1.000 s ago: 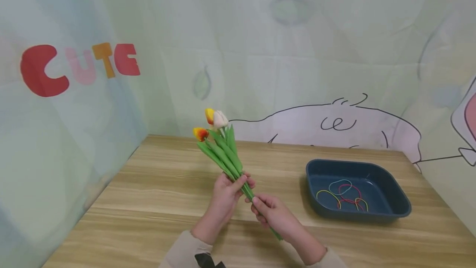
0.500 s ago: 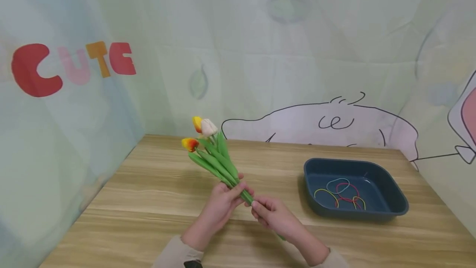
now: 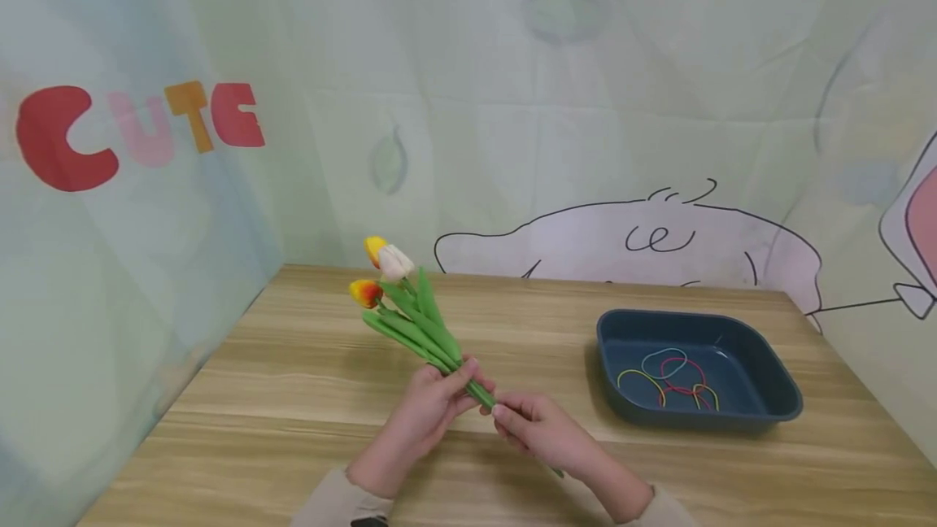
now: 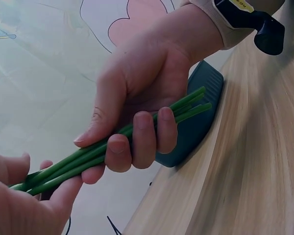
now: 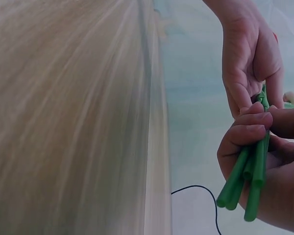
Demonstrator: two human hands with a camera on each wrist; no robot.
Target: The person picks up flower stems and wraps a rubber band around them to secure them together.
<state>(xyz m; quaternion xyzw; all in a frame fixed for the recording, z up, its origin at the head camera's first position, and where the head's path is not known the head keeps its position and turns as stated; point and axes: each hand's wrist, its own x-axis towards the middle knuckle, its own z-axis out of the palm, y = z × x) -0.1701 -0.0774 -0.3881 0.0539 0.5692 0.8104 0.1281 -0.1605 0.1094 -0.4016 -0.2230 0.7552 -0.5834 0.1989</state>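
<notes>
A bunch of tulips [image 3: 420, 324], one white bloom and two yellow-red ones with green leaves, is held tilted above the table, blooms up and to the left. My left hand [image 3: 432, 405] grips the stems just below the leaves, thumb on top. Lower down, my right hand [image 3: 549, 433] curls its fingers round the same stems [image 4: 88, 159], as the left wrist view shows. Several cut stem ends [image 5: 252, 196] stick out past the right hand in the right wrist view.
On the right of the wooden table [image 3: 293, 462] stands a dark blue tray [image 3: 761, 364]. Several coloured rubber bands [image 3: 669, 376] lie in it, red, yellow and light blue. A printed cloth backdrop [image 3: 468, 104] encloses the table's back and sides.
The tulips have come down and leftward, tilting further to the left. Both hands have sunk slightly with them, still holding the stems. The head view has shifted a little.
</notes>
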